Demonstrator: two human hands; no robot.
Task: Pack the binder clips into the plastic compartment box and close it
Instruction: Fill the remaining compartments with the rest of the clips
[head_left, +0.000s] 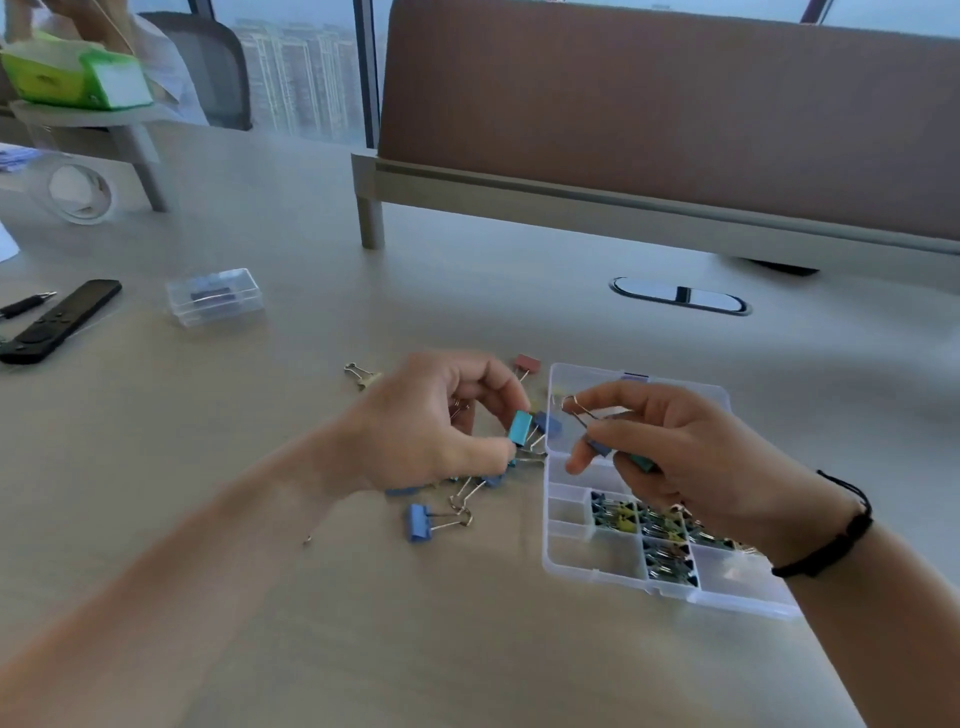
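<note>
A clear plastic compartment box (587, 564) lies open on the table at the right, with small clips filling several of its middle compartments. My right hand (670, 452) hovers over the box and holds a blue binder clip (597, 446) by its wire handles, with a teal one tucked under the fingers. My left hand (436, 421) pinches a teal binder clip (519, 428) just left of the box, above a loose heap of clips. A light blue clip (421, 522) lies nearest me, a red clip (527, 362) and a beige clip (363, 375) lie farther back.
A small closed clear case (214, 296) sits at the left. A black remote (57, 322) and a pen (26, 305) lie at the far left edge. A brown desk divider (675, 114) stands at the back, with a cable grommet (680, 296) before it. A tape roll (80, 195) lies back left.
</note>
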